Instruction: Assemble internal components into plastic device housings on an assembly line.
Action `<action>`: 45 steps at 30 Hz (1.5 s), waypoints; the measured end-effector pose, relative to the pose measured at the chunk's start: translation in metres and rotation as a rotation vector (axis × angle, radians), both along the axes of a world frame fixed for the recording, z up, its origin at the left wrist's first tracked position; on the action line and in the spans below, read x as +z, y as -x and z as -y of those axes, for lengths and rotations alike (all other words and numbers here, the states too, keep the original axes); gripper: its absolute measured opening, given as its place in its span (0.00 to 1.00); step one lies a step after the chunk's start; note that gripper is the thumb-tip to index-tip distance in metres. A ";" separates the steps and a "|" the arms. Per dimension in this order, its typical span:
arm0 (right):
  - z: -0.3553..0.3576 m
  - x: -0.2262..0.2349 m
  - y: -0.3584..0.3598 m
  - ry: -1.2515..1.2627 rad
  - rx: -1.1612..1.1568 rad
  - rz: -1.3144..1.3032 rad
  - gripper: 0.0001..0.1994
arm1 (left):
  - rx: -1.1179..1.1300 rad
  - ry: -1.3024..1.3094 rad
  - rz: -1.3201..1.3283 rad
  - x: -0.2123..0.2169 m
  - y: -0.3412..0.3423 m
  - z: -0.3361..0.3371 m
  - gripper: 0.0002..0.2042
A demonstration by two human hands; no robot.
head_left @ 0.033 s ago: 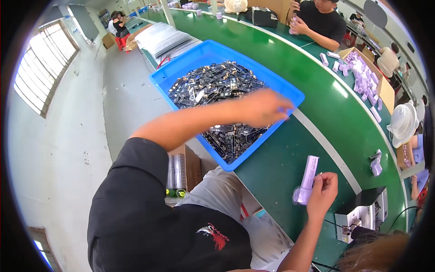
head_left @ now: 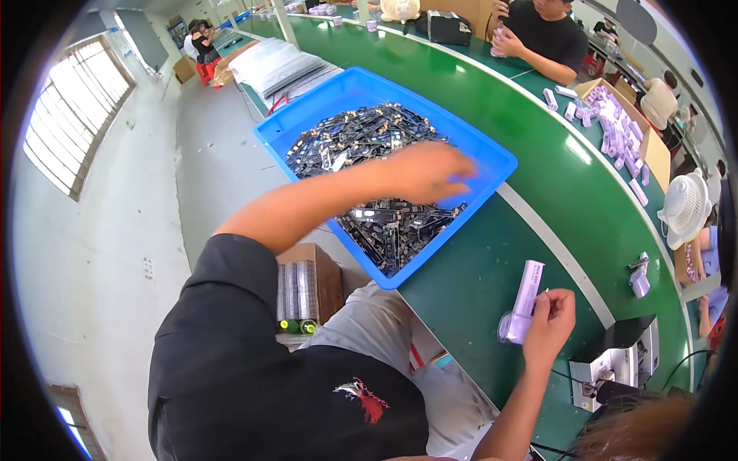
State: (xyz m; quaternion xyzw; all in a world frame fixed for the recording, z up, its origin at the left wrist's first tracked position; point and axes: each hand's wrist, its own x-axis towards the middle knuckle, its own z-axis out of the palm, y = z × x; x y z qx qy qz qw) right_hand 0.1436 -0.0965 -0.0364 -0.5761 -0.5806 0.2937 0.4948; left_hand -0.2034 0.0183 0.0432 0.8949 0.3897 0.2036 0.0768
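My left hand [head_left: 433, 174] hovers over a blue plastic bin [head_left: 501, 165], smeared by motion, so its fingers are hard to read. Beneath it, a heap of small dark circuit boards [head_left: 369, 138] fills much of the bin, partly hidden by my forearm. On the right, my right hand [head_left: 550, 329] is closed at the side of a light purple oblong casing [head_left: 527, 288] with a clear round rim at its lower end. Thumb and forefinger pinch together there; a tiny pale tip shows between them, too small to name.
Beside my right hand stands a black-and-white boxy device [head_left: 615, 361] with cables. A purple casing [head_left: 639, 283] lies beyond it on the green work surface [head_left: 453, 307]. Further off are a carton [head_left: 656, 154] of purple casings, a white fan [head_left: 684, 209] and a co-worker [head_left: 550, 38].
My left hand has shifted slightly left and up, away from the bin's right rim. My right hand and the purple casing have barely moved.
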 end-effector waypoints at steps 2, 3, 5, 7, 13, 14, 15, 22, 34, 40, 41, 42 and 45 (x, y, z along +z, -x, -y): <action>-0.008 -0.006 -0.002 -0.012 0.022 -0.041 0.03 | 0.158 0.066 -0.351 -0.005 0.036 0.008 0.15; -0.011 -0.010 -0.004 -0.030 0.042 -0.077 0.03 | 0.215 0.090 -0.499 -0.011 0.047 0.012 0.15; -0.015 -0.006 -0.001 0.044 0.084 -0.142 0.02 | 0.289 0.083 -0.500 -0.027 0.065 0.023 0.13; -0.020 -0.012 0.000 0.054 0.117 -0.205 0.01 | 0.283 0.074 -0.462 -0.016 0.064 0.032 0.13; -0.017 -0.014 -0.007 0.124 0.116 -0.346 0.01 | 0.286 0.052 -0.277 -0.002 0.049 0.025 0.06; -0.016 -0.014 -0.009 0.126 0.108 -0.351 0.01 | 0.340 0.063 -0.227 0.010 0.042 0.026 0.04; -0.016 -0.015 -0.012 0.137 0.105 -0.379 0.01 | 0.304 0.015 -0.142 0.021 0.031 0.026 0.04; -0.019 -0.027 -0.028 0.074 -0.102 -0.423 0.03 | -0.106 -0.165 0.056 0.029 -0.076 0.011 0.07; -0.024 -0.033 -0.045 0.148 -0.041 -0.490 0.04 | -0.443 0.087 -0.192 -0.043 -0.177 0.001 0.08; -0.019 -0.021 -0.045 0.126 0.051 -0.472 0.02 | -0.520 0.150 -0.038 -0.042 -0.182 -0.006 0.15; -0.018 -0.022 -0.045 0.095 0.083 -0.467 0.01 | -0.525 0.083 0.009 -0.044 -0.185 -0.007 0.15; -0.019 -0.025 -0.048 0.089 0.129 -0.448 0.01 | -0.530 0.017 0.057 -0.046 -0.189 -0.007 0.14; -0.018 -0.023 -0.046 0.066 0.218 -0.461 0.02 | -0.541 0.083 0.089 -0.048 -0.191 -0.007 0.15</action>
